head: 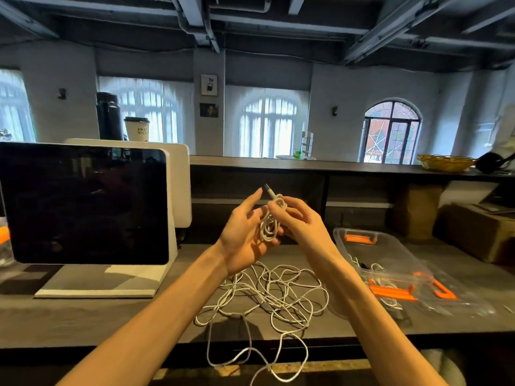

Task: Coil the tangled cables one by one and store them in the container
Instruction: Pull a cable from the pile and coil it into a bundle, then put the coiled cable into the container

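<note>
A small coil of white cable (269, 225) is held up above the counter between both hands, its plug end sticking up at the top. My left hand (245, 232) cradles the coil from the left with the forefinger stretched out and the thumb at the coil's lower edge. My right hand (299, 218) pinches the top of the coil just below the plug. A tangle of white cables (267, 296) lies on the dark counter below, with loops hanging over the front edge. To the right stands the clear plastic container (370, 246) with orange handles, some cables inside.
A large dark screen on a white stand (83, 204) fills the left of the counter. The container's clear lid with orange clips (443, 293) lies at the right. Cardboard boxes (479, 232) sit at the far right, and a raised shelf runs behind.
</note>
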`<state>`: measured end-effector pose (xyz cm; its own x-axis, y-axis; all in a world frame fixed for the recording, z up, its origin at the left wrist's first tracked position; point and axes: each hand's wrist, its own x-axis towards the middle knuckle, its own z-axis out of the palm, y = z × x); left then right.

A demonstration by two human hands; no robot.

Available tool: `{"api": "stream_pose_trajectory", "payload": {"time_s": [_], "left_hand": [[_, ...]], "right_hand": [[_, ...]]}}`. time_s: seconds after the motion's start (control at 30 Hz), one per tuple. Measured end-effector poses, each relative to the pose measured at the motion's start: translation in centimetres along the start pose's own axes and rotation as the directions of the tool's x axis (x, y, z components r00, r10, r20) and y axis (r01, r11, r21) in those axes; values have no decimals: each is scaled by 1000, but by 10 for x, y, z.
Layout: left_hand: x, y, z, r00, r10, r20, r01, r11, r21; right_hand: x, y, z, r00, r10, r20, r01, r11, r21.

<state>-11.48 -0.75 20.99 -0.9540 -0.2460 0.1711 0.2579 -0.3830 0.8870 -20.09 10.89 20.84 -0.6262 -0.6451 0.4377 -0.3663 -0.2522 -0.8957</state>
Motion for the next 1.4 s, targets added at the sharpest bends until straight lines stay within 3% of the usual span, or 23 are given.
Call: {"api": "stream_pose_trajectory", "payload": {"time_s": [0.2,0.37,0.53,0.67,0.87,1.03,1.2,1.4], "left_hand": [[13,-13,14,1000,9,-14,-7,992,127],[22,-23,20,998,-51,26,48,993,104],[40,-30,28,991,-65,-113,87,976,202],[57,-36,41,982,-74,-176,117,963,244],[93,-57,73,991,-48,-124,99,890,446],[127,-81,85,996,-21,-88,69,803,591],[153,-97,88,996,7,-89,50,784,619],[179,-107,70,996,5,-87,51,774,631]], "right_hand": [[1,10,-20,997,2,-82,-11,994,-108],[0,7,-39,988,-37,-149,25,996,-81],[4,1,-71,976,-28,-214,6,995,-101],[10,-2,-108,972,12,-233,-56,981,-185],[26,10,-173,945,76,-318,-194,913,-358],[42,48,-207,916,209,-342,-370,771,-518],[70,89,-230,854,353,-382,-519,546,-657],[104,121,-233,767,498,-404,-598,326,-732]]}}
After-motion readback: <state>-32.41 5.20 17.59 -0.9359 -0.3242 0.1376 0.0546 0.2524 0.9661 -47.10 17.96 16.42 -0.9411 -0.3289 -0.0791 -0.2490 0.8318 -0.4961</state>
